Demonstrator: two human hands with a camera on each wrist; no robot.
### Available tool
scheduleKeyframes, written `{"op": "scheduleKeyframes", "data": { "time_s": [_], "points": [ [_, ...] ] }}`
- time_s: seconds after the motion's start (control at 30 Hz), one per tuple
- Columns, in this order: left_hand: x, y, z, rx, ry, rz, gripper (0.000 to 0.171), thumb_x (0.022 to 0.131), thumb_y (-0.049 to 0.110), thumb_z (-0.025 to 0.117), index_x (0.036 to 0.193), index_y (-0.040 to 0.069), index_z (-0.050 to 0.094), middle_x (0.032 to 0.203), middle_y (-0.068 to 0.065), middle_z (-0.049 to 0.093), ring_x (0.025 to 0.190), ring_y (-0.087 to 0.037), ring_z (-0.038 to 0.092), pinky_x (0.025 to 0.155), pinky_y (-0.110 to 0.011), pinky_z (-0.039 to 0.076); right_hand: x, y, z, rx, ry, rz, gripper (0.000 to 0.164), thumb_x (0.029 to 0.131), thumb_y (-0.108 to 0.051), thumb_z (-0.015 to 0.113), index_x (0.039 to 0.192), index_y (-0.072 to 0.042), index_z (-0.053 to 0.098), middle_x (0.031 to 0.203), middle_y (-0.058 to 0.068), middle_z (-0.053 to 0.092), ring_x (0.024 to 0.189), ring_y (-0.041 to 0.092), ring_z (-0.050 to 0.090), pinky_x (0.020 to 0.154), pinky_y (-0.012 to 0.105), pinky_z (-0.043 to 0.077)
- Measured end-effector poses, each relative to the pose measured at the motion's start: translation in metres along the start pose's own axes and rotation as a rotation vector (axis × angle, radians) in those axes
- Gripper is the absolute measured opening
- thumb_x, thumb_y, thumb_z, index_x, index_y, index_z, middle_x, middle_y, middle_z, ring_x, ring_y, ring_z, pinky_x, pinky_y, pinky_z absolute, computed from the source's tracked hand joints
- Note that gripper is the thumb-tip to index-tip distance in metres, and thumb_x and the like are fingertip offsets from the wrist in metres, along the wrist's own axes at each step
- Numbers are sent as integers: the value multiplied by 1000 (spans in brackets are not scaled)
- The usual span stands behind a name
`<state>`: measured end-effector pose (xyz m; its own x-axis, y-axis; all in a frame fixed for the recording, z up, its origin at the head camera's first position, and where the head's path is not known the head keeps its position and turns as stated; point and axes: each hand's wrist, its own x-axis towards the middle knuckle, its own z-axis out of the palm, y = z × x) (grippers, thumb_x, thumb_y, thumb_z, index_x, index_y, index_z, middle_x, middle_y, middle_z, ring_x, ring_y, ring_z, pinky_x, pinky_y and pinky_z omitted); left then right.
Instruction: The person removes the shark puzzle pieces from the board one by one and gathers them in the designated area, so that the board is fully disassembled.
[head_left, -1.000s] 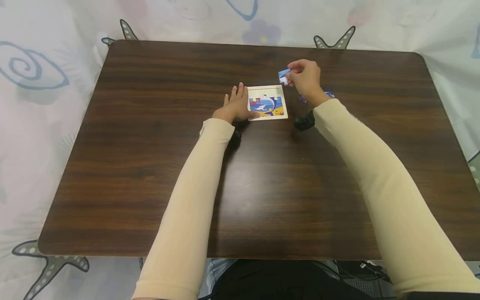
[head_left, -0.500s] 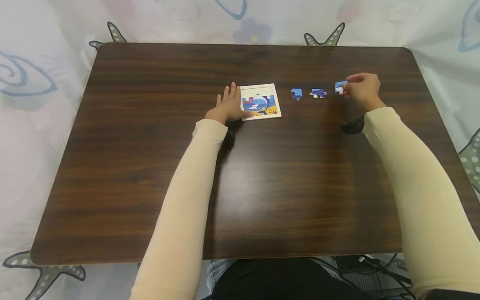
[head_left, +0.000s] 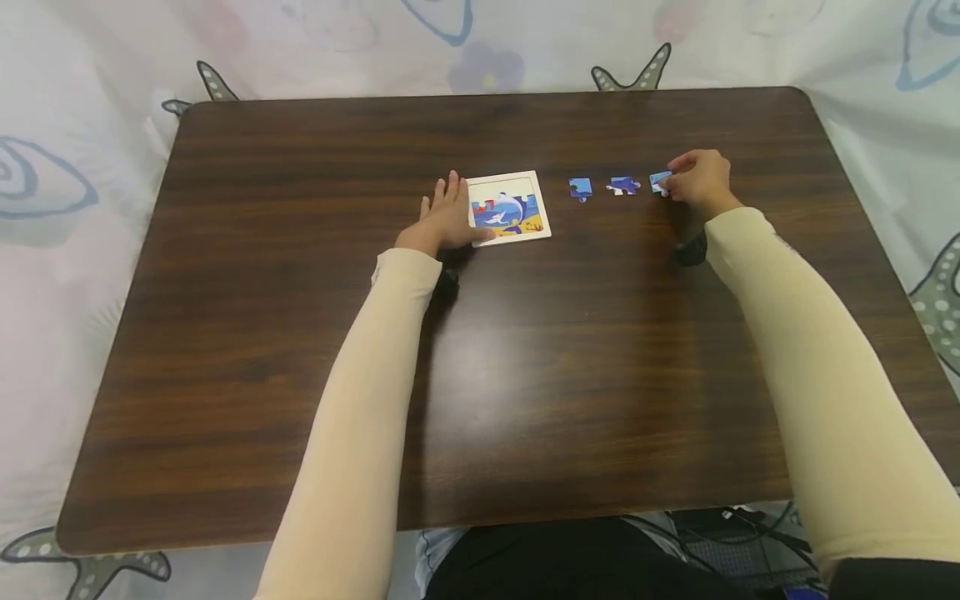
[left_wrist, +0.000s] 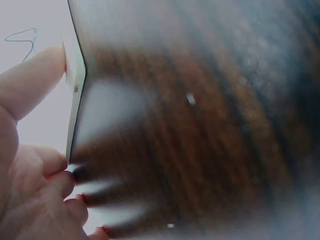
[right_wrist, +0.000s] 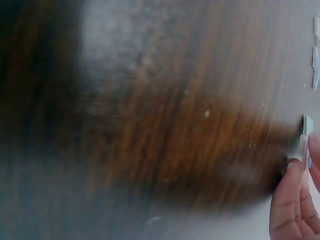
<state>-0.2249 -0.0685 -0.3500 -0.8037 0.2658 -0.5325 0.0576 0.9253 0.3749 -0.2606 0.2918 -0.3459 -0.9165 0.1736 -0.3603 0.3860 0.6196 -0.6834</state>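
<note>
My left hand (head_left: 444,222) lies with straight fingers along the left side of a pale-framed jigsaw puzzle (head_left: 513,242), its thumb over the near left corner. The lower part of the puzzle shows a dolphin picture; the upper part is bare board. In the left wrist view the thumb (left_wrist: 37,80) rests on the frame's edge (left_wrist: 76,90). Farther right, my right hand (head_left: 701,182) pinches a blue and white puzzle piece (head_left: 659,182) at the table surface. In the right wrist view the piece (right_wrist: 307,131) appears edge-on between thumb and fingers.
Two loose puzzle pieces lie between the frame and my right hand: a blue one (head_left: 580,188) and a purple-blue one (head_left: 623,186). All rest on a dark wooden table (head_left: 525,375). A patterned white curtain (head_left: 337,50) hangs behind it.
My right hand first moved right from above the frame with the pinched piece, past the two loose pieces, then lowered it to the table beside them. My left hand has stayed at the frame.
</note>
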Motion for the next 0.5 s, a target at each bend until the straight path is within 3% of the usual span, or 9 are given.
{"op": "scheduleKeyframes", "data": {
  "time_s": [0.23,0.5],
  "points": [
    [-2,1,-1,3,4,-9,100,92,49,52,150,5,-17,156,-8,-28,148,-27,-22,122,-48,-10,0,-1,3,-216,42,-43,36,89,-15,63,120,4,59,59,-22,48,47,-5,49,48,13,43],
    [0,1,1,14,13,1,100,92,50,52,150,5,-16,157,-9,-27,149,-28,-21,122,-48,-9,-5,2,1,-244,63,-60,35,92,-16,60,120,4,60,81,1,62,48,-2,48,48,14,43]
  ]
}}
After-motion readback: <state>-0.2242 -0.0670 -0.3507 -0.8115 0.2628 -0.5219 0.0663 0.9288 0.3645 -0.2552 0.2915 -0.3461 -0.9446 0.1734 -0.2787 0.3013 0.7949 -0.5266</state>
